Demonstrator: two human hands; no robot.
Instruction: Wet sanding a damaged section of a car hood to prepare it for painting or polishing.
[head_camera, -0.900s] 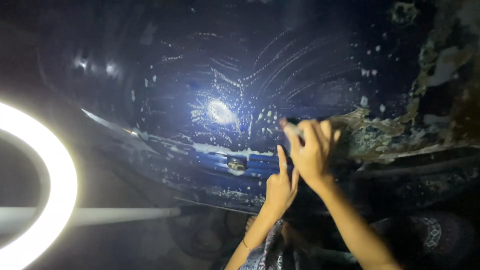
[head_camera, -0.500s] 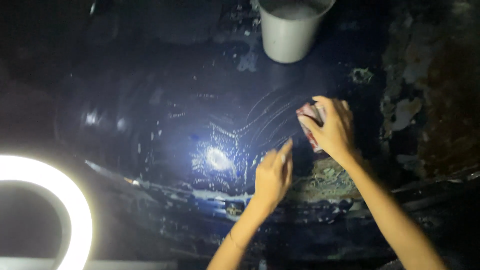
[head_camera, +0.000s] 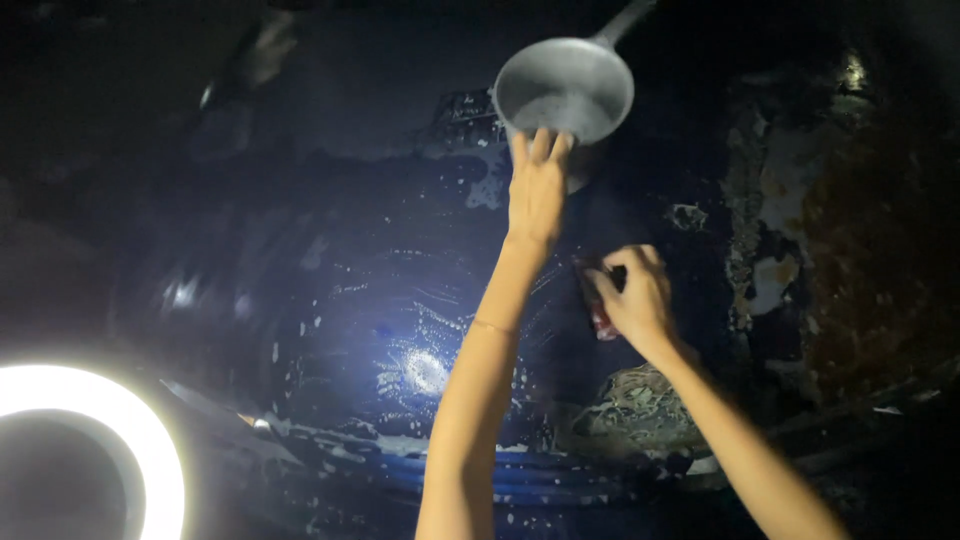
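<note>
My left hand (head_camera: 538, 178) stretches far forward, its fingertips on the near rim of a grey metal dipper pot (head_camera: 565, 92) with a long handle and some foamy water inside. My right hand (head_camera: 632, 293) is closed around a small dark red scrubbing pad (head_camera: 600, 318), pressed against the wet dark blue curved surface (head_camera: 380, 320) that is streaked with soap suds. Both forearms reach up from the bottom of the view.
A bright white ring light (head_camera: 95, 440) glows at the lower left and reflects as a spot (head_camera: 425, 370) on the blue surface. A rough, flaking, rust-coloured wall (head_camera: 840, 240) stands to the right. A dirty clump of debris (head_camera: 640, 405) lies below my right hand.
The view has tilted upward, bringing the pot fully into sight. My left hand left the blue surface and reached up to the pot's rim. My right hand stays on the pad.
</note>
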